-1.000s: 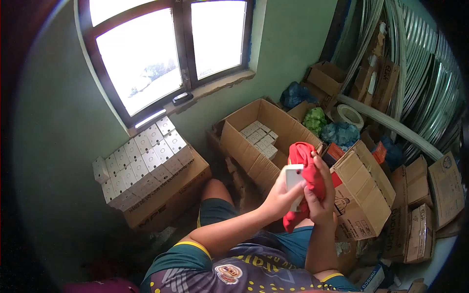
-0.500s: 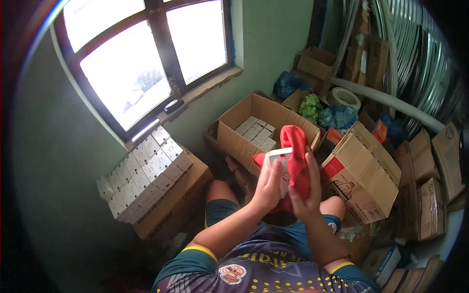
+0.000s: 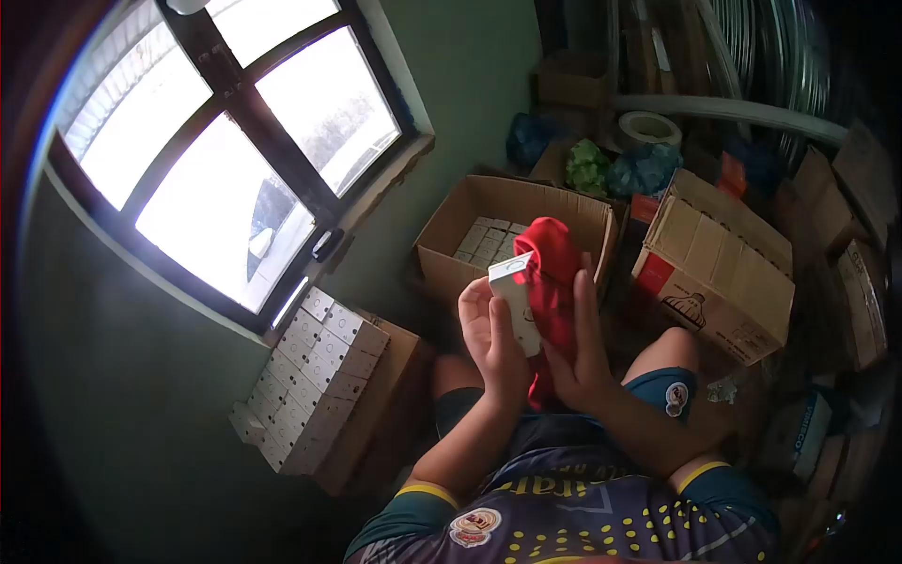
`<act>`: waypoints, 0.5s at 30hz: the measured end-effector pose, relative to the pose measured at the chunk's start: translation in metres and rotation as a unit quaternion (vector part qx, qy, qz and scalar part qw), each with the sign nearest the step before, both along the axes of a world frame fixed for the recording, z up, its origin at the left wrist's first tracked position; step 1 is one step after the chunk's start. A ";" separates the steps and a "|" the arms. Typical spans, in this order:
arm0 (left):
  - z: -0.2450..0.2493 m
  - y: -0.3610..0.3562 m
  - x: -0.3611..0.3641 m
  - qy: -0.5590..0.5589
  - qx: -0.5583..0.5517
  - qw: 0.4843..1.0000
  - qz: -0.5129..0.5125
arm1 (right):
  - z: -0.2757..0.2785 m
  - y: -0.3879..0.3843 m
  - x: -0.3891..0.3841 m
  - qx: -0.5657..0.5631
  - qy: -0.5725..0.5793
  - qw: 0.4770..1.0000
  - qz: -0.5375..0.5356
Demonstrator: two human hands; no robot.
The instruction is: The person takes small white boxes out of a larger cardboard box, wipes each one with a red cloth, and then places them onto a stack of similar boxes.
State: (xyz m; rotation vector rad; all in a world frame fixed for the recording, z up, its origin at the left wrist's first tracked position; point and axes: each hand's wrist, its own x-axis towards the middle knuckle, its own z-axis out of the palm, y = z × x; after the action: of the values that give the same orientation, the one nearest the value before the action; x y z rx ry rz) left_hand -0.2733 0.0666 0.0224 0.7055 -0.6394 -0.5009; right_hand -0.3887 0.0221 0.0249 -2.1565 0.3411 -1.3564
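Observation:
In front of my lap, my left hand grips a small white box, thumb across its near face and fingers around its left side. The box stands tilted, its top end facing up. A red cloth lies bunched along the box's right side, its lower end hanging toward my lap. My right hand is closed around the cloth from the right, pressing it against the box. Part of the box's right edge is hidden by the cloth.
Many similar white boxes stand stacked on a carton at left, below the window. More lie inside an open cardboard box ahead. A closed carton stands at right, near bags and a tape roll.
The view has shifted and darkened. The cloth no longer shows left of my left hand and now sits along the box's right side. More of the box's top end is visible.

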 end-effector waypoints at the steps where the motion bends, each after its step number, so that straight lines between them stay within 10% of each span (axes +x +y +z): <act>1: 0.000 0.000 -0.002 -0.005 0.012 1.000 0.010 | 0.002 -0.003 0.000 0.007 0.000 1.000 0.015; 11: -0.021 0.013 -0.017 -0.068 0.079 0.985 -0.135 | 0.026 -0.034 -0.009 0.186 -0.267 0.943 0.074; 15: -0.003 0.008 -0.013 -0.026 0.035 0.995 -0.092 | 0.006 -0.013 0.002 0.155 -0.198 0.968 0.004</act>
State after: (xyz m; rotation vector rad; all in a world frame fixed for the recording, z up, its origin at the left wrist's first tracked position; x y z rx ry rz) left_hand -0.2861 0.0744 0.0198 0.7310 -0.7437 -0.6794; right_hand -0.3865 0.0094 0.0309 -1.5891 0.3571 -1.5728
